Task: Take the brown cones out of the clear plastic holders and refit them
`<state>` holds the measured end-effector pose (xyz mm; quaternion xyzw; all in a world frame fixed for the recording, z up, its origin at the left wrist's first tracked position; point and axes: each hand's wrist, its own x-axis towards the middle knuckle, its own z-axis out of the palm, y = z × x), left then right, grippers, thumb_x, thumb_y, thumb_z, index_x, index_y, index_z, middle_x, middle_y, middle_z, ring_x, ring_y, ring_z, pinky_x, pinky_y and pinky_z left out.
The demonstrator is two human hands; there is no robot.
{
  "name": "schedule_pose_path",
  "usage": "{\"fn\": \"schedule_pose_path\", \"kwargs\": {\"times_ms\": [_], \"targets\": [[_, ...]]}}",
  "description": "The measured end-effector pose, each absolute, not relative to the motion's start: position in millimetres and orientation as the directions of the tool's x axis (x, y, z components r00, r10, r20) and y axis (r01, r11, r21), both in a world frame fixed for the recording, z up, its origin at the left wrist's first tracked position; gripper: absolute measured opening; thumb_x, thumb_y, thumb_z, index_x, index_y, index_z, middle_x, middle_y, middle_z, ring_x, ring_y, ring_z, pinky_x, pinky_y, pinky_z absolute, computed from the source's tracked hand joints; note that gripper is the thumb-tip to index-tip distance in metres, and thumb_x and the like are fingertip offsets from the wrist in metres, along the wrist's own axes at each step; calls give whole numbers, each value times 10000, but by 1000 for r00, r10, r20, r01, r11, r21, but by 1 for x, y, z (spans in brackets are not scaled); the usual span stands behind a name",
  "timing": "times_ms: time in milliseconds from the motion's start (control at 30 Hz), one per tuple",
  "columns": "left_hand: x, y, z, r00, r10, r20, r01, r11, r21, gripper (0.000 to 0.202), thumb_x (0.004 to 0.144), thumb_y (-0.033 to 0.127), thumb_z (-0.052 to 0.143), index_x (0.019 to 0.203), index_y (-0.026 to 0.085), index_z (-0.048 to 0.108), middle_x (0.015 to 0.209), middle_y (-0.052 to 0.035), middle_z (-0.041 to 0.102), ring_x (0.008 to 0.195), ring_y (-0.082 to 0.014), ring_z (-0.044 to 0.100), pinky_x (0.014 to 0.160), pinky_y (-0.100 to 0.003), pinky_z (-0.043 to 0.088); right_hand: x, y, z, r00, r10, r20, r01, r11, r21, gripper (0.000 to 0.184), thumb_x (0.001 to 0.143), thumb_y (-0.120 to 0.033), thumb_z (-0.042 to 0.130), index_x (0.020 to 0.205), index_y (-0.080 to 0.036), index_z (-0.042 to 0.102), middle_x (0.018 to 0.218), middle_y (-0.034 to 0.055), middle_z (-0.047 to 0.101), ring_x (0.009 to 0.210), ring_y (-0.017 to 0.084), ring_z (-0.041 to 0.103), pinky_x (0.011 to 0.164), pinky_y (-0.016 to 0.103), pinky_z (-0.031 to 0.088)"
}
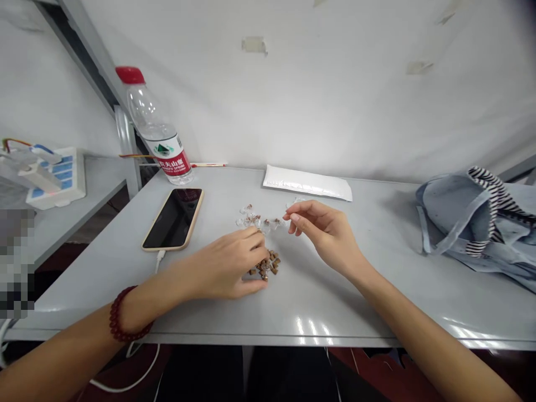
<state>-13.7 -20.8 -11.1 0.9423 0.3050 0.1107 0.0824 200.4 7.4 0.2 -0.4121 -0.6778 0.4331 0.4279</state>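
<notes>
My left hand (234, 262) rests low over a small pile of brown pellet-like pieces (274, 261). Its thumb is spread from its curved fingers, and the hand covers part of the pile. To the right, my right hand (324, 229) hovers above the table with thumb and fingertips drawn together in a pinch. Whatever lies between those fingertips is too small to make out. Behind the pile, between the hands, several small clear pieces with brown bits (267, 223) lie scattered on the grey table (326, 312).
A phone (173, 219) on a white cable lies left of my left hand. Behind it stands a red-capped water bottle (161, 134). A white packet (307, 182) lies along the wall, a grey-blue bag (452, 212) at right. A power strip (62, 176) sits far left.
</notes>
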Motion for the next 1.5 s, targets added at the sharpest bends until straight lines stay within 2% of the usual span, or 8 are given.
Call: {"fn": "schedule_pose_path", "kwargs": {"times_ms": [100, 233, 367, 533, 1067, 1200, 1333, 1500], "targets": [[-12, -22, -13, 784, 600, 161, 570, -798, 197, 122, 804, 265, 622, 848, 154, 601, 833, -55, 535, 805, -205, 487, 691, -314, 423, 220, 17, 9, -267, 908, 323, 276, 393, -877, 135, 858, -301, 584, 903, -189, 645, 845, 27, 669, 689, 133, 606, 679, 313, 480], [-9, -21, -16, 794, 575, 198, 542, -817, 198, 88, 851, 222, 545, 836, 159, 604, 795, -47, 530, 768, -186, 472, 681, -297, 405, 253, 35, 18, -99, 897, 431, 440, 428, -790, 141, 844, -317, 600, 855, -190, 660, 762, 24, 666, 660, 146, 604, 634, 317, 483], [-10, -20, -17, 798, 574, 186, 530, -814, 238, 146, 870, 236, 541, 974, 159, 609, 862, -56, 556, 824, -192, 491, 738, -306, 423, 267, 43, 19, -38, 874, 485, 483, 441, -756, 155, 852, -335, 592, 842, -197, 661, 804, 35, 681, 654, 140, 606, 623, 313, 493], [-12, -18, -17, 803, 584, 118, 525, -787, 323, 282, 884, 236, 544, 1163, 198, 560, 968, -54, 565, 867, -181, 519, 754, -292, 442, 258, 37, 18, -106, 896, 432, 478, 427, -767, 163, 843, -339, 612, 820, -188, 670, 773, 33, 673, 653, 147, 614, 627, 319, 500], [-9, -15, -22, 818, 550, 168, 482, -816, 320, 219, 915, 179, 484, 1094, 183, 610, 955, -62, 615, 868, -184, 533, 786, -314, 451, 252, 29, 17, -209, 899, 385, 554, 433, -712, 191, 858, -364, 598, 801, -201, 682, 710, 28, 662, 649, 154, 603, 505, 264, 427], [-6, -14, -27, 813, 541, 215, 469, -827, 308, 200, 911, 157, 470, 1037, 159, 626, 928, -71, 620, 849, -185, 523, 759, -313, 457, 247, 27, 17, -278, 899, 338, 568, 438, -697, 184, 865, -359, 585, 803, -213, 679, 740, 29, 673, 702, 173, 617, 563, 287, 456], [-5, -11, -29, 727, 585, 359, 468, -805, 364, 167, 902, 141, 495, 1021, 148, 612, 885, -54, 637, 855, -174, 515, 779, -299, 464, 235, 20, 10, -458, 858, 231, 517, 468, -717, 153, 872, -333, 578, 881, -221, 681, 874, 39, 697, 816, 196, 631, 700, 330, 486], [-2, -12, -29, 633, 605, 482, 461, -796, 394, 111, 894, 137, 520, 963, 145, 606, 794, -23, 637, 743, -134, 529, 702, -253, 477, 207, 3, -6, -625, 771, 117, 386, 436, -813, 171, 884, -320, 567, 993, -245, 675, 919, 24, 706, 854, 193, 644, 796, 357, 483]]}}
